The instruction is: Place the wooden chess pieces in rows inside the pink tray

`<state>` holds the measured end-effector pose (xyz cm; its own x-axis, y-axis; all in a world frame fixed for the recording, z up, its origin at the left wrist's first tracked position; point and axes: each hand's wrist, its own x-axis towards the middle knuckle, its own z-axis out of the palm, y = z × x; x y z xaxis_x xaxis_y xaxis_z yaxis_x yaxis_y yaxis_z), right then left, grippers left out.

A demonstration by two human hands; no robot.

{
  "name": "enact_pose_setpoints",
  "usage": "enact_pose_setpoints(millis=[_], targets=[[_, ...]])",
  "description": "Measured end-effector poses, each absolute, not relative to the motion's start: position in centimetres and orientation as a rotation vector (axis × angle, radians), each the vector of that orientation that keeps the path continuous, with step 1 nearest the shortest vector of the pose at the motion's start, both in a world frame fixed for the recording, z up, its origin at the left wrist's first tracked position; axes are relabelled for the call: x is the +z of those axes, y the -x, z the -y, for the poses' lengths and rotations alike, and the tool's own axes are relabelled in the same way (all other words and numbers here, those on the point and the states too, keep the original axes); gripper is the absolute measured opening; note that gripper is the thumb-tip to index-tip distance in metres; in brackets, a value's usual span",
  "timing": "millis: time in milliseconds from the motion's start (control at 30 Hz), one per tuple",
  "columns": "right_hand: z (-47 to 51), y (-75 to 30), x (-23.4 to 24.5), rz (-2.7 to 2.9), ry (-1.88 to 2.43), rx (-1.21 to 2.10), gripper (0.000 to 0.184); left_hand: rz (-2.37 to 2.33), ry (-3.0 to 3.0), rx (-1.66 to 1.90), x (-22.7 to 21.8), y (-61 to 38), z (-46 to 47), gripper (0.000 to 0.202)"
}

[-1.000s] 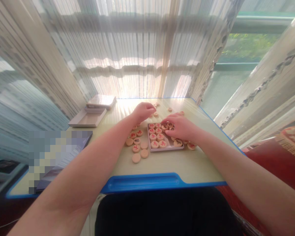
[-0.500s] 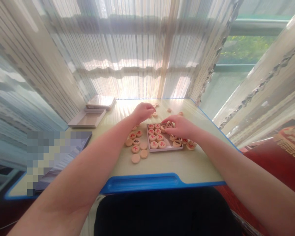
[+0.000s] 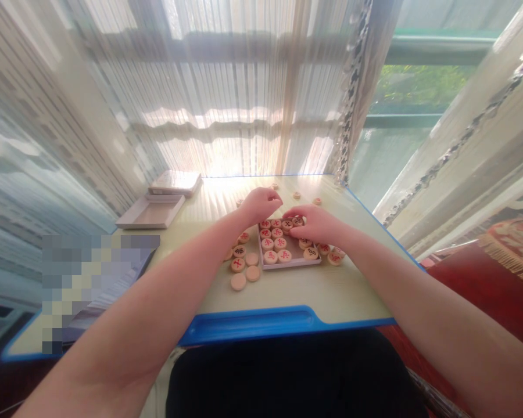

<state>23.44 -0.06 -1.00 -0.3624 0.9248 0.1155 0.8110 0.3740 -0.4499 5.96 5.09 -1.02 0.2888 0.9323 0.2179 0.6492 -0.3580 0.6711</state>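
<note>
My left hand point(image 3: 265, 204) hovers just beyond the far left corner of a shallow white box point(image 3: 290, 264), its fingers curled together; whatever they may hold is hidden. Inside the box lie round wooden Chinese chess pieces, with red-marked ones point(image 3: 276, 233) in two columns at the left and black-marked ones at the far and right sides. My right hand point(image 3: 309, 223) reaches over the box's right side. Its thumb and fingers close around a black-marked Chinese chess piece point(image 3: 287, 225) in the far row. Part of the box's right side is covered by this hand.
Loose pieces point(image 3: 238, 282), some blank side up, lie left of the box. More pieces point(image 3: 335, 257) are at its right, and a few point(image 3: 296, 195) farther back. An open box lid point(image 3: 150, 212) and a flat package point(image 3: 175, 183) stand at left. A blue tray edge point(image 3: 253, 325) runs along the front.
My left hand has moved slightly right and nearer the box, its fingers more curled. My right hand stays at the box's far row. The view has shifted a little.
</note>
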Motion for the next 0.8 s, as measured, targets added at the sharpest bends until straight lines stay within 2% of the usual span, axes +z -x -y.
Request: enact_pose_setpoints(millis=[800], targets=[[-0.2, -23.21, -1.41, 2.284, 1.555, 0.347, 0.035, -1.424, -2.165, 0.81, -0.84, -5.82, -5.08, 0.024]])
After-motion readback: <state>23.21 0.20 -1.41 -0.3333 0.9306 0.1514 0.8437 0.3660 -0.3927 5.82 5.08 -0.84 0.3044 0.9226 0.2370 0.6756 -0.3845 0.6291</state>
